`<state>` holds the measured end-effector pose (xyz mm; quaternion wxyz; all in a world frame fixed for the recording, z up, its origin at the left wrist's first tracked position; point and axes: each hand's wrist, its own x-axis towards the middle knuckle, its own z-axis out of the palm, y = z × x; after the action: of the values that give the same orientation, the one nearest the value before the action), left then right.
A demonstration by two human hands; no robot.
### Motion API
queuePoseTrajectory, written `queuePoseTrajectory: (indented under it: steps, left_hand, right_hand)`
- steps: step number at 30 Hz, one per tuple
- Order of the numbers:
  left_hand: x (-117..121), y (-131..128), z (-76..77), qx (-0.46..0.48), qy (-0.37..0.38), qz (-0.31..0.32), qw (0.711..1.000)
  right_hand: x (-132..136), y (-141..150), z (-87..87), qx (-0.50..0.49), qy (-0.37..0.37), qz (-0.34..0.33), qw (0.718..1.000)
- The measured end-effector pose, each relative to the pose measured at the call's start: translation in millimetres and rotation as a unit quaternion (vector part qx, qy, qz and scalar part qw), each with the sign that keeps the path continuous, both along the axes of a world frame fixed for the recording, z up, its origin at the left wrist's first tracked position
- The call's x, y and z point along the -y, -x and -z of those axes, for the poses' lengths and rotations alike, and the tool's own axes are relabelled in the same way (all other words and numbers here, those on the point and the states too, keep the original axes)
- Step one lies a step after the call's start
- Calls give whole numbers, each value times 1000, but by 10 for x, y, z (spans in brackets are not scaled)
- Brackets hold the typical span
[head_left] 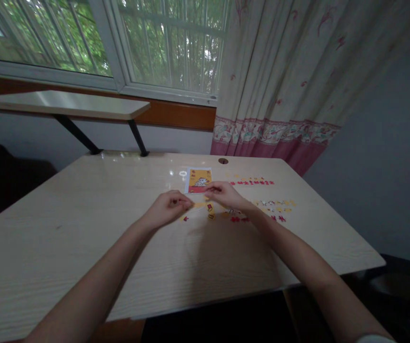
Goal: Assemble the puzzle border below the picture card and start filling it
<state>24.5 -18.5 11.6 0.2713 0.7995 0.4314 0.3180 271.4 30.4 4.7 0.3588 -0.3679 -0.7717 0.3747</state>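
Observation:
A picture card [200, 175] with a white cartoon animal on yellow above a red band lies near the middle of the table. Small yellow jigsaw puzzle pieces [200, 205] form a short row just below it. My left hand [169, 207] is closed in a pinch, its fingertips at the left end of that row. My right hand [226, 194] also pinches, over the card's lower right corner and just above the row. Whatever either pinch holds is too small to make out. Between and below my hands lie a red-marked piece [210, 207] and a small red piece [185, 219].
Red pieces [262, 183] make a line at the back right. More yellow and white pieces [276, 204] lie in rows behind my right forearm. A cable hole [223, 161] is near the table's far edge. A raised shelf [65, 104] stands at the back left, beside a curtain [272, 85].

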Motion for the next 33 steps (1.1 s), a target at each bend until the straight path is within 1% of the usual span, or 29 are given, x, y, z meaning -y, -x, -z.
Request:
queuePoseTrajectory:
  steps: [2,3,6,9,12,16,20,23,26,30,33]
  left_hand:
    - [23,-52,21,55,52,18,997]
    - [30,-71,37,80,79,29,993]
    - [42,-111,74,128,136,51,981]
    - [50,-133,83,140,137,51,979]
    - [57,-148,77,154,136,45,978]
    - [45,-155,99,191,162,44,967]
    - [-3,-144,151,241,157,11,958]
    - [-28,-133,170,264,156,-3,952]
    - [-21,-130,165,262,187,6,947]
    - [13,-142,127,261,225,21,939]
    - [29,-147,87,245,225,25,943]
  right_hand:
    - [116,145,54,-45,34,-25,998]
    - [160,200,75,-64,48,-26,996]
    - [244,309,114,-119,74,5,990]
    - [294,370,130,-164,94,45,981]
    - [334,405,150,-180,98,62,977]
    - [377,411,197,-152,78,56,984]
    - [424,405,214,-113,60,39,991]
    - [471,401,178,-106,39,24,993]
    - [507,374,104,-70,-3,8,998]
    - [508,313,10,13,-94,1,995]
    - [477,285,-15,62,-162,-4,985]
